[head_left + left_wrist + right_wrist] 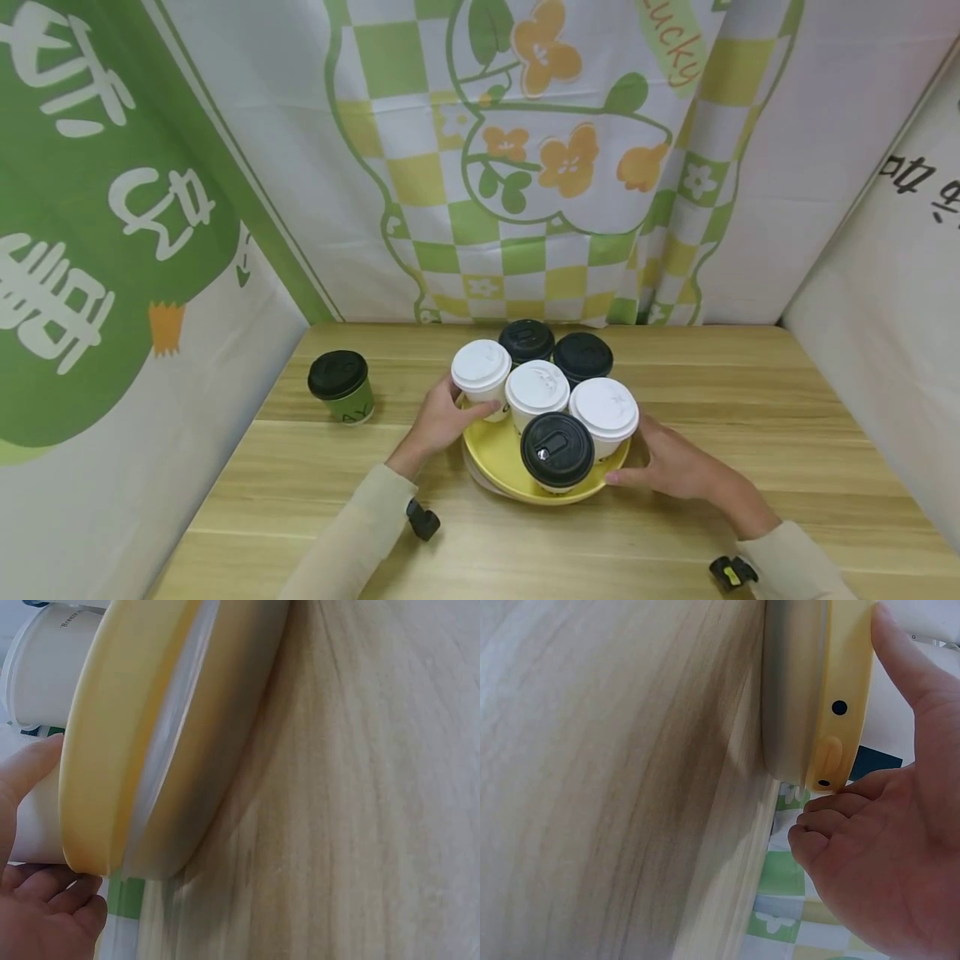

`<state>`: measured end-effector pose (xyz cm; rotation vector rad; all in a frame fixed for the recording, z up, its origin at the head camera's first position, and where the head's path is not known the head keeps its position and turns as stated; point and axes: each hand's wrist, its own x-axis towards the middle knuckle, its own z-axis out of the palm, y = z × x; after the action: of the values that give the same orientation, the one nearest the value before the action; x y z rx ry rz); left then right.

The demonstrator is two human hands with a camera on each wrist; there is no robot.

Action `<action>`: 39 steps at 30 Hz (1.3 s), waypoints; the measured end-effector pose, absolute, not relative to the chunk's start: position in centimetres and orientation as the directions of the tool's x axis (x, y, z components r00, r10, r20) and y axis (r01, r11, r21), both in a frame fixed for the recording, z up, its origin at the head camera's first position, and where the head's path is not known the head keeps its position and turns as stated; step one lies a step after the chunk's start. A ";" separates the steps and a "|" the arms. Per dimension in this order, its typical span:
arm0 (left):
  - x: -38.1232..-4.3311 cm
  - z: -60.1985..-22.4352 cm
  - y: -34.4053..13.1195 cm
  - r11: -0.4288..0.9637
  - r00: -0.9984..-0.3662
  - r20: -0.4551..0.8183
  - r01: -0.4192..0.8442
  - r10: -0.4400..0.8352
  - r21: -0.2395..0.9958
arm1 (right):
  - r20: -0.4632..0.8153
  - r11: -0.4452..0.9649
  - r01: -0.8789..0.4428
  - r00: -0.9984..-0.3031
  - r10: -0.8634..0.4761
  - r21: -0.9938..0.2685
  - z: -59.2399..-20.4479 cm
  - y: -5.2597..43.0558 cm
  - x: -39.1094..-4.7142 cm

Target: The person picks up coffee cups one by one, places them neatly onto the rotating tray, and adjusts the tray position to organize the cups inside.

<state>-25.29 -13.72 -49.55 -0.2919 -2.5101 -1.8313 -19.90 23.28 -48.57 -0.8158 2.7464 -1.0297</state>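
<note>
A round yellow tray (pixel 495 454) carries several lidded paper cups. Among them are three white lids and three black ones. My left hand (pixel 444 417) grips the white-lidded cup (pixel 481 367) at the tray's left edge, thumb across its front and fingers round its far side. On the opposite side, my right hand (pixel 675 458) holds the tray's rim, its thumb on the near edge and its curled fingers (pixel 829 821) at the rim farther round. Another white-lidded cup (pixel 604 408) stands right beside that hand. Below the yellow tray shows a pale round base (pixel 202 765).
A green paper cup with a black lid (pixel 342 387) stands apart at the left of the wooden table (pixel 750 400). Behind the table hangs a checked, flowered cloth (pixel 517 208). Printed cloth walls close in the left and right sides.
</note>
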 end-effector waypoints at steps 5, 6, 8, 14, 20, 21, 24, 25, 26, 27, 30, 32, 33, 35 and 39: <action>-25.3 -49.7 -13.7 0.292 -0.983 0.122 0.158 0.137 0.943 | 0.088 0.629 -0.442 -0.855 -0.512 -0.640 -48.5 23.3 -19.8; -25.3 -49.8 -13.7 0.294 -0.983 0.122 0.157 0.135 0.943 | 0.086 0.629 -0.441 -0.855 -0.512 -0.641 -48.5 23.3 -19.8; -25.3 -49.8 -13.7 0.299 -0.983 0.123 0.158 0.133 0.941 | 0.078 0.627 -0.434 -0.856 -0.512 -0.646 -48.5 23.2 -19.8; -25.3 -49.7 -13.6 0.337 -0.983 0.129 0.167 0.133 0.927 | 0.074 0.624 -0.430 -0.855 -0.513 -0.653 -48.5 23.2 -19.7; -25.1 -49.6 -13.4 0.383 -0.980 0.137 0.182 0.141 0.906 | 0.076 0.624 -0.432 -0.855 -0.513 -0.651 -48.6 23.2 -19.7; -25.0 -49.6 -13.4 0.387 -0.981 0.134 0.180 0.142 0.904 | 0.075 0.623 -0.431 -0.855 -0.513 -0.653 -48.6 23.1 -19.8; -24.7 -49.5 -13.6 0.392 -0.980 0.119 0.173 0.158 0.904 | 0.073 0.622 -0.429 -0.855 -0.513 -0.655 -48.7 23.1 -19.7; -24.6 -49.5 -13.7 0.385 -0.979 0.118 0.175 0.168 0.906 | 0.074 0.622 -0.429 -0.855 -0.513 -0.655 -48.7 23.1 -19.7; -24.4 -49.4 -13.8 0.385 -0.980 0.105 0.165 0.172 0.908 | 0.074 0.622 -0.430 -0.855 -0.513 -0.654 -48.7 23.1 -19.7; -24.2 -49.3 -14.0 0.381 -0.980 0.093 0.155 0.176 0.911 | 0.073 0.622 -0.429 -0.855 -0.513 -0.655 -48.8 23.1 -19.7; -23.5 -48.8 -14.7 0.389 -0.982 0.051 0.120 0.182 0.913 | 0.073 0.619 -0.427 -0.856 -0.512 -0.659 -48.8 23.1 -19.8; -22.9 -48.3 -15.4 0.423 -0.984 0.021 0.094 0.175 0.901 | 0.073 0.615 -0.424 -0.856 -0.511 -0.665 -48.9 23.1 -19.8; -22.7 -48.1 -15.8 0.442 -0.984 0.013 0.091 0.176 0.892 | 0.074 0.613 -0.422 -0.857 -0.510 -0.668 -48.9 23.1 -19.7; -22.1 -47.6 -16.5 0.487 -0.984 -0.002 0.086 0.176 0.869 | 0.077 0.615 -0.419 -0.861 -0.503 -0.668 -48.8 23.1 -19.6; -20.6 -47.1 -18.3 0.544 -0.983 -0.016 0.089 0.185 0.834 | 0.088 0.620 -0.421 -0.865 -0.494 -0.662 -48.8 22.9 -19.3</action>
<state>-20.59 -18.32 -47.12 -0.2536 -2.8494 -1.5302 -19.33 22.91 -48.81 -0.7744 2.7341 -1.0763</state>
